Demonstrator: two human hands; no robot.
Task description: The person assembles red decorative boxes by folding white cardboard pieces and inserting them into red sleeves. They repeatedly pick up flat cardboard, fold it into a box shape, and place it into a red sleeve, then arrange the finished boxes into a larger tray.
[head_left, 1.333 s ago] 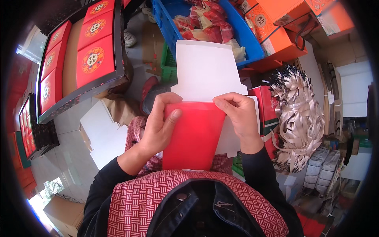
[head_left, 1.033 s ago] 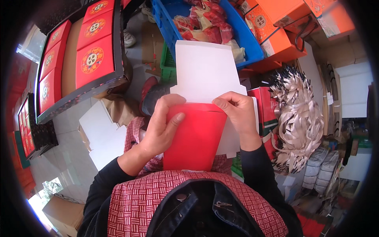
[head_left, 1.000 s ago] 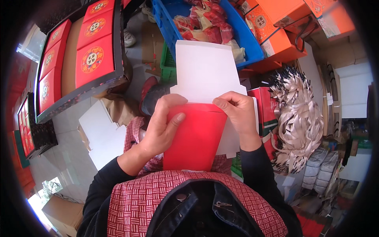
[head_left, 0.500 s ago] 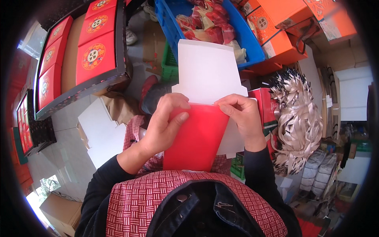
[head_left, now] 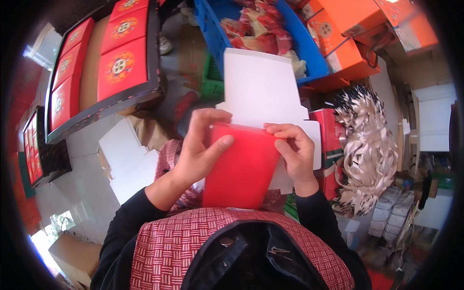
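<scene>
Smooth red card box [head_left: 241, 166], matt white card [head_left: 261, 84], shiny satiny ribbons [head_left: 369, 159], blue plastic crate [head_left: 212, 26]

1. Up and to the left of my left hand [head_left: 198, 150], red gift boxes [head_left: 107, 88] in a black tray [head_left: 104, 112] carry round orange-and-gold emblems [head_left: 120, 67], each with dark, character-like marks on a pale centre; blur keeps me from reading them.
2. Farther left of that hand, near the edge of view, smaller-looking red boxes [head_left: 33, 150] show pale spots too small to make out.
3. Up and to the right of my right hand [head_left: 296, 147], an orange gift box [head_left: 334, 41] bears a round medallion [head_left: 326, 30], its marks too blurred to read.
4. I can read no wording with certainty.
</scene>
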